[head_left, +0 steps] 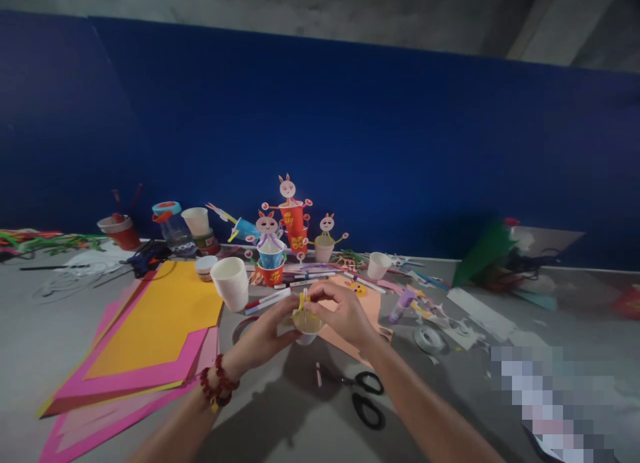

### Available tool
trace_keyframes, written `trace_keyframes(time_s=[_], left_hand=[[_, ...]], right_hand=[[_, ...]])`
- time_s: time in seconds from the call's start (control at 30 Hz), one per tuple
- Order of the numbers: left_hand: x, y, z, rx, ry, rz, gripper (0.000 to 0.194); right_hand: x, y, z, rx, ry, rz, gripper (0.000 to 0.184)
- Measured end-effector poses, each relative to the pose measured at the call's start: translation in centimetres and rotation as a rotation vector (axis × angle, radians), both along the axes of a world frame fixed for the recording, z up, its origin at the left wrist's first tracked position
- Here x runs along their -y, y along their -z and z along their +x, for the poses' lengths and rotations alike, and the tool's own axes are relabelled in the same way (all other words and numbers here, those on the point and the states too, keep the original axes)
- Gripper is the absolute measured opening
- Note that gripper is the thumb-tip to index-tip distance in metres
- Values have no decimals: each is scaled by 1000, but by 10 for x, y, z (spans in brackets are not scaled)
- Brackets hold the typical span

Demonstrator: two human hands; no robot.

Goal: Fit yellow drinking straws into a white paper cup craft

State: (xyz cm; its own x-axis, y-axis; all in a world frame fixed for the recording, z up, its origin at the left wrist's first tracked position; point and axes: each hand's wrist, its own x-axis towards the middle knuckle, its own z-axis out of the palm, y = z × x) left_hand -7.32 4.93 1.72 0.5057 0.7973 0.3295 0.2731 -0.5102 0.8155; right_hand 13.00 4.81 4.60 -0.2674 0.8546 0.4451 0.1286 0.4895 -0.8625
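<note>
Both my hands meet above the grey table (280, 410), holding a small white paper cup (306, 326) wrapped in yellow. My left hand (267, 330), with a red bead bracelet on the wrist, cups its left side. My right hand (340, 313) pinches a thin yellow strip (301, 302) at the cup's rim. Black-handled scissors (363, 393) lie on the table just below the hands. A white paper cup (231, 283) stands tilted to the left of my hands.
Stacked yellow and pink paper sheets (150, 330) lie at left. Behind the hands stand bunny figures made of cups (293, 223), markers (267, 300), a glue stick (401, 306), a tape roll (429, 338) and paper scraps. A blue wall (400, 143) runs along the table's far edge.
</note>
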Motion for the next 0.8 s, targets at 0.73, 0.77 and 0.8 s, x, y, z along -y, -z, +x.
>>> trace_keyframes(time_s=[0.73, 0.77, 0.8], left_hand=[[-1, -13, 14, 41, -221, -1, 20], [-2, -13, 16, 54, -220, -2, 19], [-2, -13, 17, 68, -217, -5, 18]], right_hand=[[-2, -1, -7, 21, 40, 22, 5], [-2, -2, -6, 22, 45, 24, 6], [-2, -2, -5, 24, 50, 25, 6]])
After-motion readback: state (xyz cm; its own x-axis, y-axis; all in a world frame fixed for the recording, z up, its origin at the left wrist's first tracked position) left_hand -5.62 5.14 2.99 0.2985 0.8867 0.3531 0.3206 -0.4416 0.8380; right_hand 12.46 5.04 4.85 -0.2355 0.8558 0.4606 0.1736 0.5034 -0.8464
